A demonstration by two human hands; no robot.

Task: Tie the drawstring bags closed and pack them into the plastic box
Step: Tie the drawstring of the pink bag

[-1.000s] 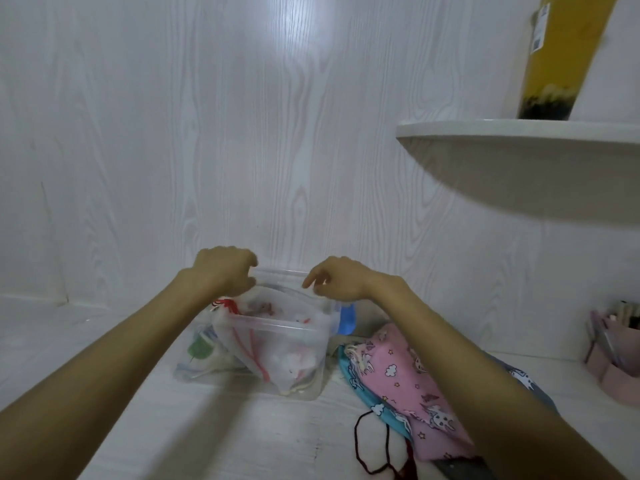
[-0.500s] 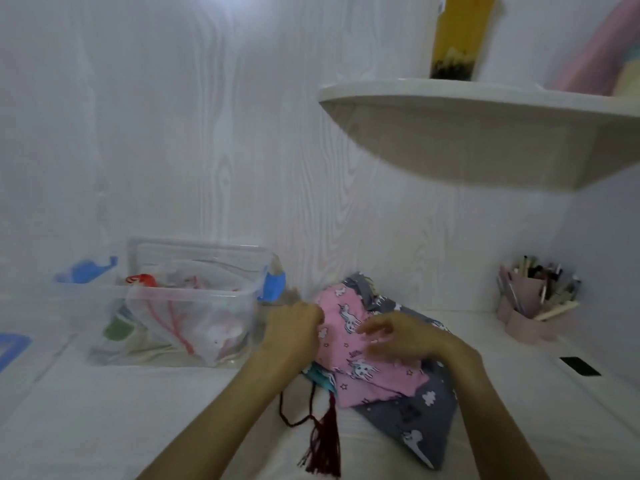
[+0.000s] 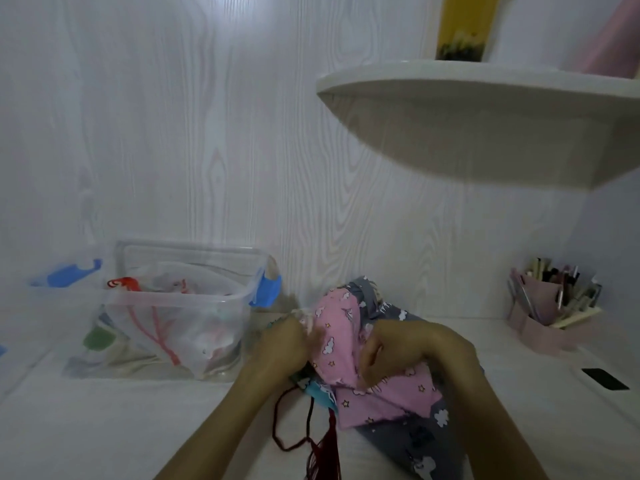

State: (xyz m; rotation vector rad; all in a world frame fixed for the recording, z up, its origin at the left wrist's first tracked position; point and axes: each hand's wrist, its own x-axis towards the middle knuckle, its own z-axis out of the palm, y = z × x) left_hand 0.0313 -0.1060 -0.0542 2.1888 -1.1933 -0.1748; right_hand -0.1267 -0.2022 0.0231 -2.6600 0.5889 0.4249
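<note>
Head view: both hands work at a pile of cloth bags lying on the white surface just right of the plastic box [image 3: 180,306]. The left hand [image 3: 280,344] sits at the left edge of the pink drawstring bag [image 3: 346,341], fingers curled onto the fabric; motion blur hides exactly how they pinch it. The right hand [image 3: 412,348] rests on the bag's right side, fingers curled inward and gripping the pink cloth. Under the pink bag lie a grey bag [image 3: 415,441] and the edge of a teal bag [image 3: 318,393]. A dark red cord [image 3: 287,424] with a tassel loops out from the pile toward the near edge of the frame, between the two forearms. The box stands open-topped against the wood-grain wall [image 3: 207,133], a blue latch [image 3: 270,289] on its right end near the pile, and bagged items already inside. Open surface lies in front of the box and to the right of the pile, up to a pink pen holder [image 3: 540,327] and a small black object [image 3: 604,378]. A white shelf [image 3: 485,98] overhangs the right half, well above the hands.
</note>
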